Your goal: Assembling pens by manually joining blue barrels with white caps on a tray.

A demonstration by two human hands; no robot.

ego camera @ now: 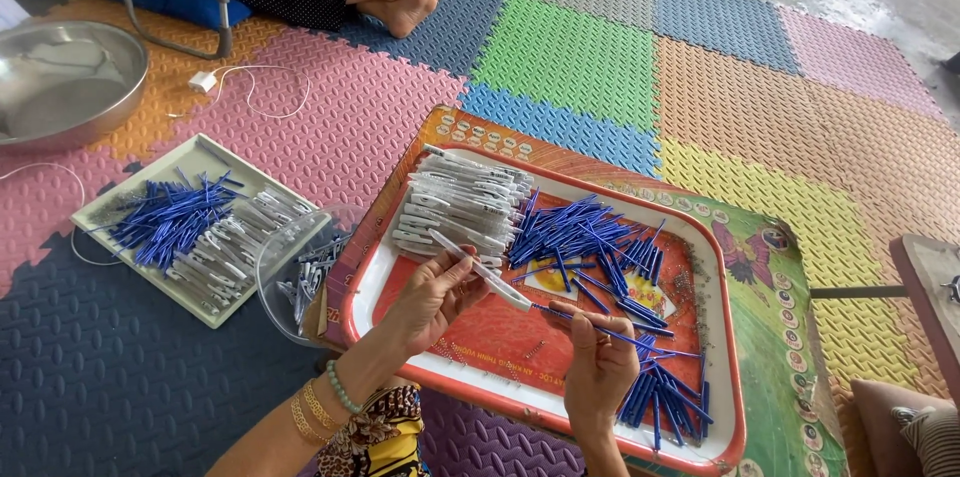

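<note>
A white pen barrel sits pinched in the left hand, tilted so the blue refill gripped by the right hand lines up with its tip. On the red tray, one stack of white barrels lies at 11 o'clock, two heaps of blue refills at 1 and 5, too many to count.
</note>
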